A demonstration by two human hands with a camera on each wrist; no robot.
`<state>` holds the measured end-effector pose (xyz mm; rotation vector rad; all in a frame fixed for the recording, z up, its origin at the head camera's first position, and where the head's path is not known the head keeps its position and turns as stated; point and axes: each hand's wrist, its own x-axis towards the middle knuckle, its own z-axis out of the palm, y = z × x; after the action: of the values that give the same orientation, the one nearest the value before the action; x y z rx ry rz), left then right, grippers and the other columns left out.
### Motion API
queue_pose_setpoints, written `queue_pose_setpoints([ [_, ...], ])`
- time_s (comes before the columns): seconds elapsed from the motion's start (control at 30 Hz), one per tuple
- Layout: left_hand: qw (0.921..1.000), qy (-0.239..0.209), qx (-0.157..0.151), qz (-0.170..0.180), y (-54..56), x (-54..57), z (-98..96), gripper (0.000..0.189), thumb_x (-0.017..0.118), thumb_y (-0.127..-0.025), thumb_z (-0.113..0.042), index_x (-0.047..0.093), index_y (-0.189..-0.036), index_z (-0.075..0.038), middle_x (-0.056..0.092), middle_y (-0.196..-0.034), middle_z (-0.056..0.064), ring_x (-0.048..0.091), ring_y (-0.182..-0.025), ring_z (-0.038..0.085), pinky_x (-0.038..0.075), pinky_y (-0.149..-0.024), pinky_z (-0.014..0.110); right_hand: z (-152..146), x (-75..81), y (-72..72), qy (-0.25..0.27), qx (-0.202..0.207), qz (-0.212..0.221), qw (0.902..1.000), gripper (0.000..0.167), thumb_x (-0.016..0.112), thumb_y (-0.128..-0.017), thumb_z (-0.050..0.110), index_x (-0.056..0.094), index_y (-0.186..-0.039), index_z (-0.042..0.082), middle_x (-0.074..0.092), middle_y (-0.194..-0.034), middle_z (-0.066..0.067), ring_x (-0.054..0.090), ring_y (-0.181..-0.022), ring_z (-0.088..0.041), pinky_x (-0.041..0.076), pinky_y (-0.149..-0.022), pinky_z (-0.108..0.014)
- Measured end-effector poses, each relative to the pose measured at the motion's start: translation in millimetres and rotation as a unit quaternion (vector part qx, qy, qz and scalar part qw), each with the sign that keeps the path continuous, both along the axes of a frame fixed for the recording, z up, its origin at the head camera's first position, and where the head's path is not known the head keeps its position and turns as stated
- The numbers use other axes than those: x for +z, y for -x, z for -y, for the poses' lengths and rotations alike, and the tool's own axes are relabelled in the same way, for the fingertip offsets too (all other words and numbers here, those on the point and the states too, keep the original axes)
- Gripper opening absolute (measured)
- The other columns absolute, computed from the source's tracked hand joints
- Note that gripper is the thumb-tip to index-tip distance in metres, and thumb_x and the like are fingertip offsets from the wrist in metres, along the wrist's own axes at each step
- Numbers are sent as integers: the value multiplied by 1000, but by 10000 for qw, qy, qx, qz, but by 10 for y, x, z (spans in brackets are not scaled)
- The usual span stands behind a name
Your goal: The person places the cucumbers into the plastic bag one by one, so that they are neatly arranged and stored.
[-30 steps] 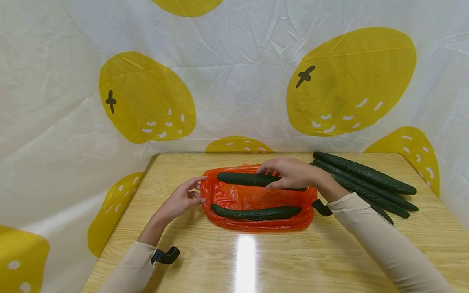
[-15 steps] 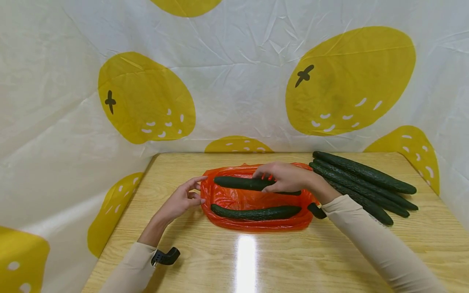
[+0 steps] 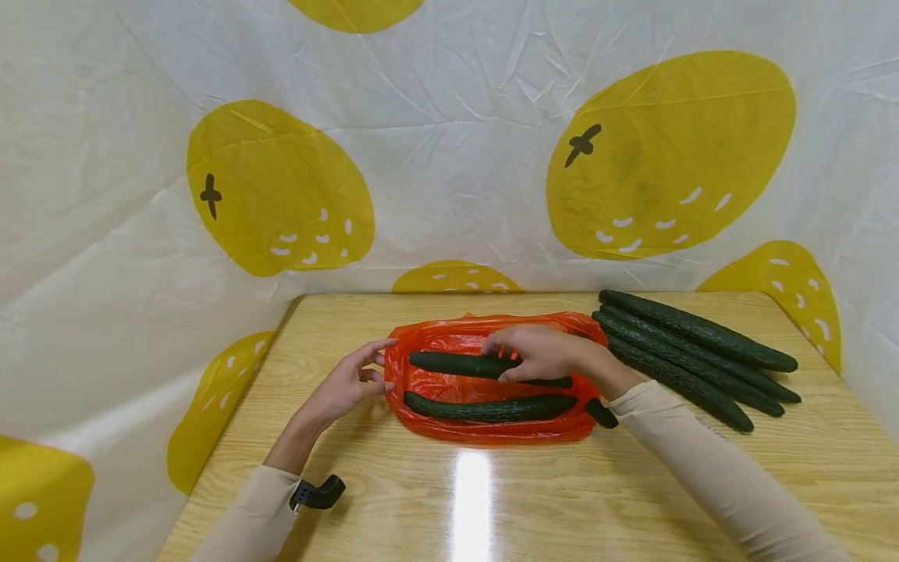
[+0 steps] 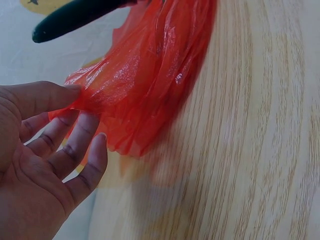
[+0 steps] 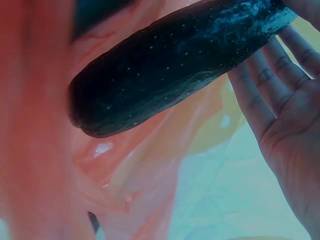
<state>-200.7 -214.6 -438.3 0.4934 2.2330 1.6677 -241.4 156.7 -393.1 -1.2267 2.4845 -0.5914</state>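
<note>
A red plastic bag (image 3: pixel 485 434) lies open on the wooden table, its rim spread into a long oval. My left hand (image 3: pixel 342 390) pinches the bag's left edge; the left wrist view shows the thumb over the film and fingers (image 4: pixel 82 135) beneath it. With my right hand (image 3: pixel 542 353) I hold a dark green cucumber (image 3: pixel 445 364) from above, level within the bag's mouth. Its tip shows close up in the right wrist view, between thumb and fingers. A second cucumber (image 3: pixel 490 409) lies along the bag's near side. Whether the held one touches the bag's bottom is hidden.
Several more cucumbers (image 3: pixel 702 336) lie side by side at the right, close to the bag's right end. Behind the table (image 3: pixel 562 499) hangs a white sheet (image 3: pixel 463 195) printed with yellow fruit, and it also covers the left side.
My right hand has brought the held cucumber slightly nearer to me and left, from the bag's far edge toward its middle. The left hand has stayed at the bag's left edge.
</note>
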Motion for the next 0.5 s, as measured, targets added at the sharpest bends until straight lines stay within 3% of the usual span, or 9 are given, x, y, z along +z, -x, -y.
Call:
queue_pose_setpoints([
  [0.5, 9999, 28, -73, -88, -3, -4, 12, 69, 67, -93, 7, 39, -155, -5, 46, -121, 24, 64, -87, 23, 60, -77, 34, 78, -153, -14, -270, 22, 203, 9994, 36, 75, -94, 28, 62, -127, 25, 65, -122, 8, 62, -104, -14, 52, -90, -41],
])
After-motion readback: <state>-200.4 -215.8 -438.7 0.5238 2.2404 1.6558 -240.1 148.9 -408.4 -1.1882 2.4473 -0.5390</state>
